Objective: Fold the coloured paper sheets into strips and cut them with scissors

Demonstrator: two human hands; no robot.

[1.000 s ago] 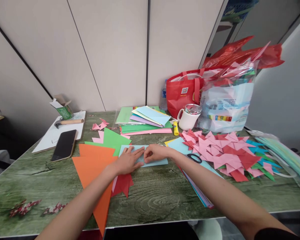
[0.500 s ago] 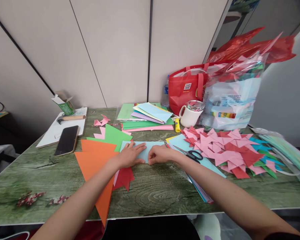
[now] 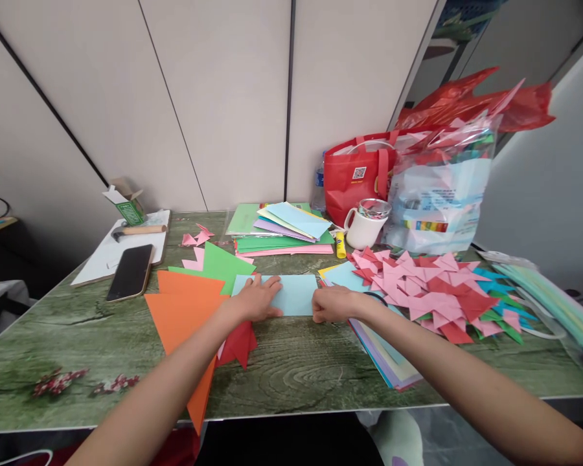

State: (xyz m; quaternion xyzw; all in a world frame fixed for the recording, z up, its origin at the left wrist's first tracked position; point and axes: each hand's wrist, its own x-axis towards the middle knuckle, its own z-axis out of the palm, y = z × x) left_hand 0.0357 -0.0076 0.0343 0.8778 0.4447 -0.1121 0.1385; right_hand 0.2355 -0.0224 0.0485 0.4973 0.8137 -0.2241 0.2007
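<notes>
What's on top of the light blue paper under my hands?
On the light blue paper, the left hand rests toward its left end, and the curled right hand covers the lower right corner. Between them it's bare; whatever the hands cover can't be seen.

Pale blue paper on a mottled green, wood-grain counter.
Counter shows ringed grain and red-and-white flower print. Large triangles plain orange; pointed sheet bright green. Folded heap mostly pink and red, with some blue and green. Tote bag red, bearing a black-and-white code square. Mug white; glue stick yellow. Phone black-faced, gold-edged. Wall panels pale grey, dark seams.
</notes>
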